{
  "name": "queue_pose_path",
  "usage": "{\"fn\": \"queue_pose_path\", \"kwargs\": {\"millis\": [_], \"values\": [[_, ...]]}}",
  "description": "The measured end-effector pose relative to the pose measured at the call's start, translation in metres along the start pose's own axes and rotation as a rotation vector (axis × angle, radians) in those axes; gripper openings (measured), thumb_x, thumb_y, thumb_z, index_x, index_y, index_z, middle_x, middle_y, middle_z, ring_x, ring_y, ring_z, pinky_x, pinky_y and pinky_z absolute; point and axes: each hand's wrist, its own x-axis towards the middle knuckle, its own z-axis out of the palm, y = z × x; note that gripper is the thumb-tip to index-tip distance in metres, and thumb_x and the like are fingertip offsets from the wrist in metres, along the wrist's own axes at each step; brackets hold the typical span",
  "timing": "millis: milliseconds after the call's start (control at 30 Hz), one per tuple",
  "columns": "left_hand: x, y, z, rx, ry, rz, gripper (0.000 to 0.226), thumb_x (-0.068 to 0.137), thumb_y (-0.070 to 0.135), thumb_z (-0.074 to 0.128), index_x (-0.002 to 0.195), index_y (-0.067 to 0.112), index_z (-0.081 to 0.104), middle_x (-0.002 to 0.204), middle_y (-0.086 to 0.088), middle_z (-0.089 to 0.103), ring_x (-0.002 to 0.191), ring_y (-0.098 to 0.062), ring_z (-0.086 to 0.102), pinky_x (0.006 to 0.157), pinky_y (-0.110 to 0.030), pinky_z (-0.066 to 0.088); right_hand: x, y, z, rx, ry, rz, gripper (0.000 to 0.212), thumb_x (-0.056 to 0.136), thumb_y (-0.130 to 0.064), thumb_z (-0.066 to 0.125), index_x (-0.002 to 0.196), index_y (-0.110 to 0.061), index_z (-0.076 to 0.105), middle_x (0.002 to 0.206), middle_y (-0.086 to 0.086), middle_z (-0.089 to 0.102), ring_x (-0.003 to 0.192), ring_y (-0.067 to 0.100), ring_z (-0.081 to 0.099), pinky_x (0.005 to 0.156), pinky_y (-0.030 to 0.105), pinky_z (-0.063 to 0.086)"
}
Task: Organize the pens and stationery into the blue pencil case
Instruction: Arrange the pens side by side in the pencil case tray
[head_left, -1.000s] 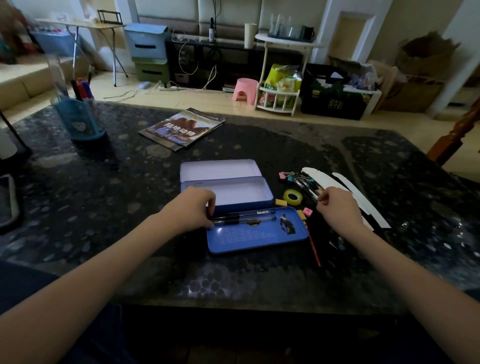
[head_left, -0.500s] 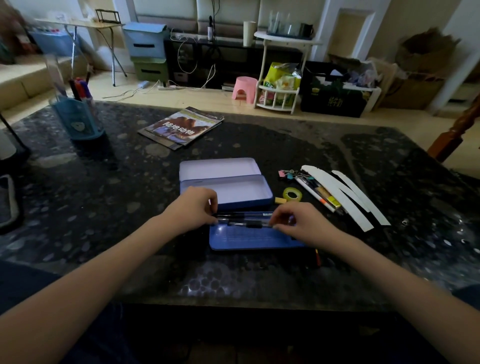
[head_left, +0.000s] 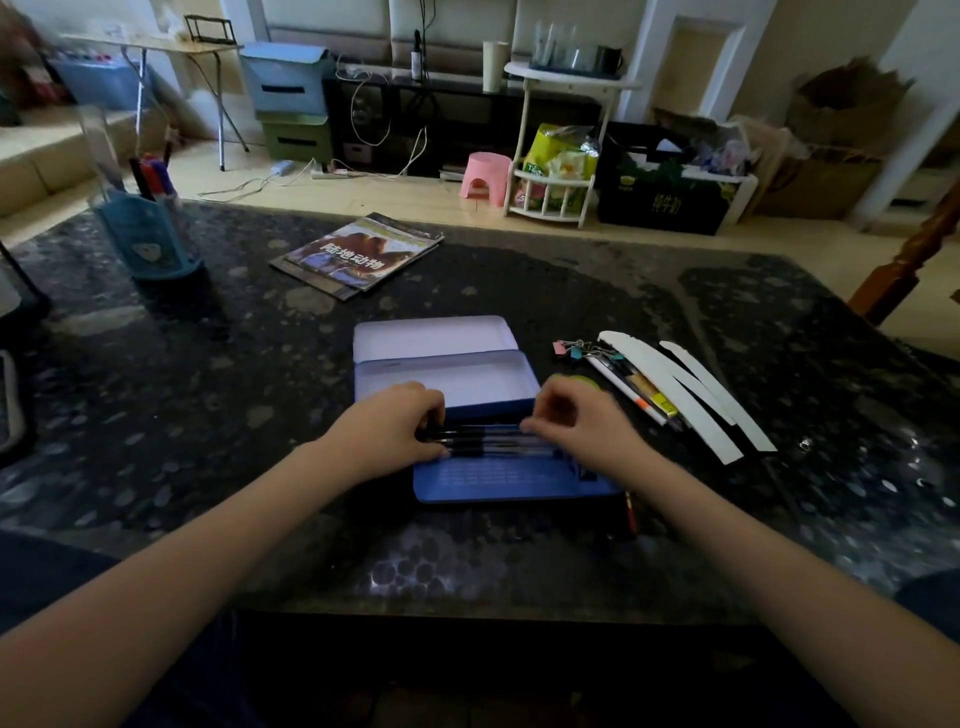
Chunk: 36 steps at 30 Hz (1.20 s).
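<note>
The blue pencil case (head_left: 498, 480) lies open on the dark table, its upper tiers (head_left: 441, 364) folded back behind the near tray. Several dark pens (head_left: 488, 441) lie side by side across the near tray's far edge. My left hand (head_left: 387, 434) presses on the pens' left ends with curled fingers. My right hand (head_left: 587, 428) pinches the pens' right ends and hides the tray's right corner. To the right lie more pens (head_left: 636, 392), coloured binder clips (head_left: 571, 347), a roll of green tape (head_left: 582, 382) partly behind my right hand, and white paper strips (head_left: 691, 400).
A magazine (head_left: 358, 254) lies beyond the case. A blue pen holder (head_left: 148, 234) with markers stands at the far left. A red pencil (head_left: 631, 512) pokes out beside the case's right end. A wooden chair post (head_left: 914, 249) rises at the table's right edge.
My right hand came left from the pile of stationery to the tray and now holds the pens' right ends. More pens lie on the tray than before. My left hand stayed on their left ends.
</note>
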Motion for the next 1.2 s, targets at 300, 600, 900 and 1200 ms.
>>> {"fn": "queue_pose_path", "kwargs": {"millis": [300,600,900,1200], "values": [[0.0,0.001,0.001,0.0,-0.016,0.028,0.028,0.08,0.038,0.066,0.101,0.023,0.055,0.09,0.007,0.049,0.084,-0.011,0.05,0.074,-0.026,0.044,0.021,0.095,-0.064,-0.502,0.217,0.217,0.019,0.091,-0.022,0.053,0.105,-0.018,0.066,0.108,0.007,0.064,0.104,0.026,0.056,0.087,0.041,0.048],[-0.001,0.002,0.002,-0.009,-0.015,0.029,0.028,0.08,0.039,0.065,0.1,0.023,0.055,0.093,0.006,0.051,0.085,-0.013,0.053,0.073,-0.025,0.044,0.017,0.094,-0.069,-0.658,0.251,0.251,0.023,0.089,-0.021,0.054,0.11,-0.02,0.063,0.112,0.008,0.061,0.107,0.029,0.053,0.083,0.041,0.05],[-0.002,-0.002,0.002,-0.01,-0.02,0.059,0.029,0.08,0.039,0.065,0.102,0.023,0.054,0.095,0.007,0.05,0.083,-0.011,0.052,0.073,-0.024,0.043,0.023,0.085,-0.066,-0.739,0.192,0.298,0.028,0.085,-0.032,0.062,0.112,-0.024,0.062,0.112,0.007,0.058,0.109,0.026,0.052,0.084,0.041,0.049],[-0.002,-0.001,0.002,-0.01,-0.03,0.069,0.029,0.081,0.039,0.065,0.102,0.023,0.054,0.095,0.007,0.049,0.086,-0.012,0.053,0.075,-0.025,0.045,0.029,0.076,-0.063,-0.744,0.119,0.386,0.022,0.086,-0.034,0.061,0.101,-0.017,0.062,0.113,0.01,0.052,0.112,0.028,0.047,0.086,0.04,0.044]]}}
